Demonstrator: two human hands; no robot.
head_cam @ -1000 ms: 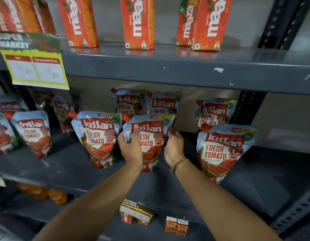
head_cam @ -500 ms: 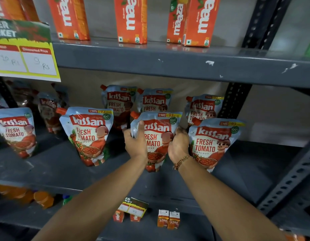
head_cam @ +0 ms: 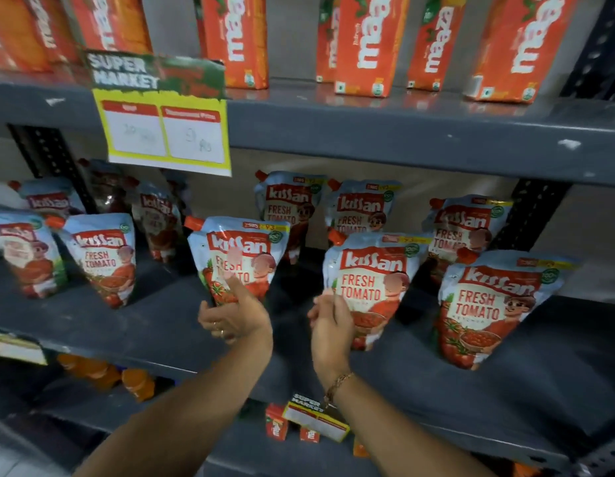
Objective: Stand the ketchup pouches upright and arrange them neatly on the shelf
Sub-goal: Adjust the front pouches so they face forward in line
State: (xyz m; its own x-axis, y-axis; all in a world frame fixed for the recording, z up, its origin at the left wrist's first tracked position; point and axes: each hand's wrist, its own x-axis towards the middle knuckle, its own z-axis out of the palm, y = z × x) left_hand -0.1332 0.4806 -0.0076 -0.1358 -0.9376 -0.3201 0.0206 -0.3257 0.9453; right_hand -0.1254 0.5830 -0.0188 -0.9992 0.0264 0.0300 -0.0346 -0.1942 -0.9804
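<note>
Several Kissan ketchup pouches stand on the grey middle shelf [head_cam: 127, 325] in a front and a back row. My left hand [head_cam: 233, 318] is open in front of the lower part of a front-row pouch [head_cam: 242, 241], thumb raised against its face. My right hand [head_cam: 330, 321] hangs with loosely curled fingers at the lower left of the middle front pouch [head_cam: 375, 280] and grips nothing. Another front pouch [head_cam: 488, 304] stands to the right, leaning slightly. Back-row pouches [head_cam: 289, 204] [head_cam: 361, 208] [head_cam: 464, 225] are partly hidden behind the front ones.
More pouches [head_cam: 103, 259] [head_cam: 23, 256] stand at the left. Orange Maaza cartons [head_cam: 364, 46] line the upper shelf, with a yellow price tag [head_cam: 165, 132] hanging from its edge. Below are orange bottles [head_cam: 103, 373], small cartons [head_cam: 275, 425] and another tag [head_cam: 316, 418]. A perforated upright [head_cam: 536, 215] stands right.
Both hands have let go of the middle front pouch and drawn back. My left hand has shifted to the pouch on its left. The view has swung left and closer.
</note>
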